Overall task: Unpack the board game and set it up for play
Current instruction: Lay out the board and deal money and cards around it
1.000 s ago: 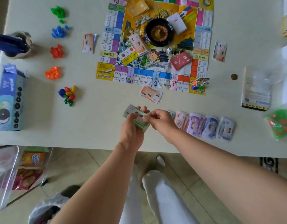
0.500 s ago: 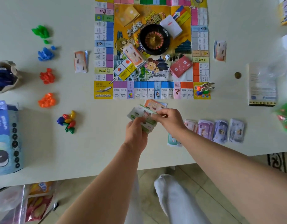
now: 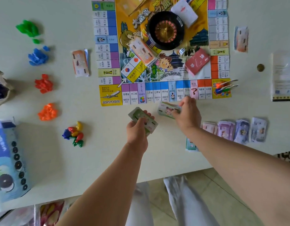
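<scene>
A: Left hand (image 3: 137, 132) first. The grip is curled round the green notes (image 3: 143, 121), a thin, slightly fanned wad of printed paper, with fingertips peeking past its far edge.

B: And the right hand (image 3: 187, 113)?

A: Its grip pinches the pale sheaf (image 3: 167, 110), flat paper bills with a cartoon face, blurred, just beside the green wad. Whether it touches the counter (image 3: 75, 168) I cannot tell.

B: Both hands are over the smooth, pale counter, right at the near edge of the board (image 3: 160, 93).

A: Yes, and the board is a thin printed sheet lying flat, ringed with small coloured rectangles. In its middle sits the roulette wheel (image 3: 165, 31), a round black dish with a golden hub, with a small white die (image 3: 182, 51) near its rim.

B: A red card deck (image 3: 196, 61) lies slantwise by the die, and a white card deck (image 3: 184, 13) is beyond the wheel.

A: Right of the wrist are four note piles (image 3: 226, 130) in a row, pink through purple to pale grey, all soft-edged paper. A teal pile (image 3: 190, 145) peeks from under the forearm.

B: Out left, bright plastic pieces sit in a column: green heap (image 3: 27, 28), blue heap (image 3: 37, 57), red heap (image 3: 44, 84), orange heap (image 3: 48, 111). Then comes a knot of mixed tokens (image 3: 74, 133), rounded and many-coloured.

A: At the far left edge is a blue cardboard box (image 3: 8, 160). Far right, a round brown coin (image 3: 260, 67) lies beside a printed leaflet (image 3: 283, 77).
</scene>
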